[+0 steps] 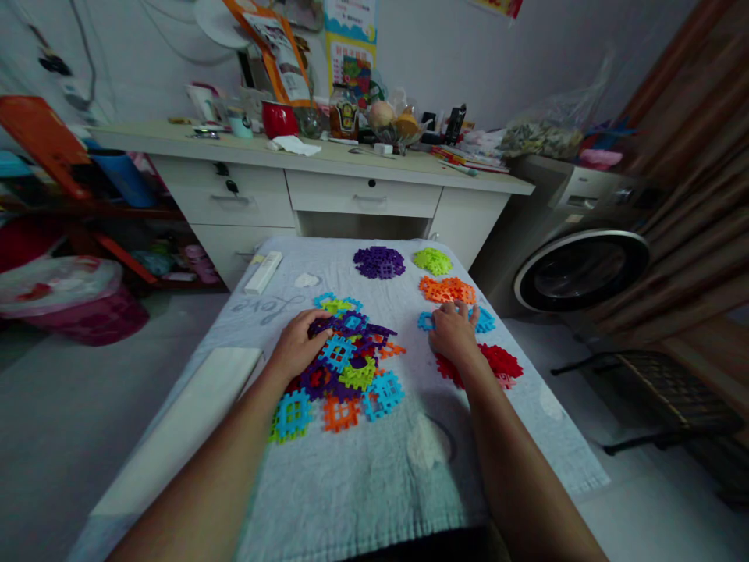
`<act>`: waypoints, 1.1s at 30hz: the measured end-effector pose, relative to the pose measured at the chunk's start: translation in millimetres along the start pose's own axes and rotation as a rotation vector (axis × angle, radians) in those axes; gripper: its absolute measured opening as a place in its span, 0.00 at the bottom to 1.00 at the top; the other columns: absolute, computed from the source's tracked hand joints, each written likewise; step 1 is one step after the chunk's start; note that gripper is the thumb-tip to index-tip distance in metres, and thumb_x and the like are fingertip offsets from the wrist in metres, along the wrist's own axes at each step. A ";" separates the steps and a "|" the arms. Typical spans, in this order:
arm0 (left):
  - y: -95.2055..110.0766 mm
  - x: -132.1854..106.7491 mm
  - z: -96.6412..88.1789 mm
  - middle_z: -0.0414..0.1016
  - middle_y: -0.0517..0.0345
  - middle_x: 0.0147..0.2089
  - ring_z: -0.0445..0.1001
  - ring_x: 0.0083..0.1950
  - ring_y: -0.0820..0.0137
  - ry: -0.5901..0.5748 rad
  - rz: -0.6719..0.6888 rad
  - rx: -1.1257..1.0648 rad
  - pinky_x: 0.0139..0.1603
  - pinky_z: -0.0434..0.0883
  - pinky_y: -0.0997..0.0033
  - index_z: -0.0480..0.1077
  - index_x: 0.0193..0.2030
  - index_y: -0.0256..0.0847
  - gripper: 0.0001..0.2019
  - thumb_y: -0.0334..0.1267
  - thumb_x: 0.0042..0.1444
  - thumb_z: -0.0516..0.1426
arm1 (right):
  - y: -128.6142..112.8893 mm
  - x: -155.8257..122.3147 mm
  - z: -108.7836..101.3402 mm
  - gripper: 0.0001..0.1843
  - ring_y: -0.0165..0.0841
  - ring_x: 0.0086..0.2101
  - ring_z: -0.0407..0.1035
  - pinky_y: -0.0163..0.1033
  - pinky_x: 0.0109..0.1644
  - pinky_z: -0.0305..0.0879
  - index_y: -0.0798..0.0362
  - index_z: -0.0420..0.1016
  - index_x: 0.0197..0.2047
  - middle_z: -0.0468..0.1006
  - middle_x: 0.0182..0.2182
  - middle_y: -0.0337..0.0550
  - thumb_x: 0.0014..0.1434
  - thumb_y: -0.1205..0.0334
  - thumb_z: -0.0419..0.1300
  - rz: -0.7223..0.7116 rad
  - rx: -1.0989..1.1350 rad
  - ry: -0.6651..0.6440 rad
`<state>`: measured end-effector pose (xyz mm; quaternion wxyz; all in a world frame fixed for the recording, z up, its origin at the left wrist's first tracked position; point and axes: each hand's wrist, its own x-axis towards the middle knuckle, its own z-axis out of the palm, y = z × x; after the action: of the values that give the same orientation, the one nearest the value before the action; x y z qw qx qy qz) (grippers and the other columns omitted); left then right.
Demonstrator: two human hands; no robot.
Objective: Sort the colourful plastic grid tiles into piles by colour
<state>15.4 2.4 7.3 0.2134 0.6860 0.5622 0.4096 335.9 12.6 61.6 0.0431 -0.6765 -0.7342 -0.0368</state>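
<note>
My left hand [301,343] rests at the left side of a mixed pile of plastic building pieces, thumb and fingers apart over it. In that pile lie purple, green and orange pieces, with a blue square lattice piece [338,353] near the fingertips. On the right, my right hand [455,332] reaches over a small group of blue pieces [484,320], fingers spread and touching down among them; the hand covers part of the group. Orange pieces [448,289] lie just beyond its fingertips. Red pieces [502,361] lie under and beside the right wrist.
A purple heap [379,262] and a green heap [432,261] sit at the far side of the cloth-covered table [374,484]. A white box-like bar [264,272] lies at the far left. Beyond stand a cluttered white desk [246,191] and a washing machine [576,242].
</note>
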 end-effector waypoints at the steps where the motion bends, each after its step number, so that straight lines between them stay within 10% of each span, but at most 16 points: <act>1: -0.1 -0.2 0.1 0.73 0.51 0.52 0.71 0.56 0.59 0.000 0.003 -0.001 0.62 0.65 0.54 0.72 0.48 0.41 0.18 0.46 0.54 0.56 | -0.5 -0.4 -0.3 0.16 0.59 0.60 0.51 0.70 0.63 0.31 0.57 0.79 0.46 0.70 0.53 0.61 0.55 0.68 0.56 0.008 0.000 0.013; 14: -1.3 -0.6 0.3 0.73 0.52 0.53 0.71 0.57 0.60 -0.005 -0.007 -0.006 0.62 0.65 0.55 0.72 0.49 0.42 0.17 0.45 0.54 0.56 | -46.8 -8.5 10.3 0.23 0.43 0.58 0.56 0.50 0.62 0.49 0.52 0.72 0.56 0.71 0.56 0.48 0.57 0.67 0.56 -0.346 0.412 -0.001; 33: -4.9 -0.4 2.2 0.72 0.52 0.55 0.67 0.60 0.57 0.061 0.015 0.086 0.65 0.60 0.51 0.73 0.47 0.45 0.15 0.45 0.53 0.58 | -51.0 -5.9 17.3 0.09 0.33 0.34 0.69 0.35 0.40 0.60 0.55 0.74 0.38 0.78 0.33 0.44 0.58 0.69 0.52 -0.139 0.614 0.054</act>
<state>14.2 3.8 2.2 0.1635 0.6858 0.5803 0.4076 285.3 4.5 44.0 0.2620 -0.5788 -0.7543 0.1657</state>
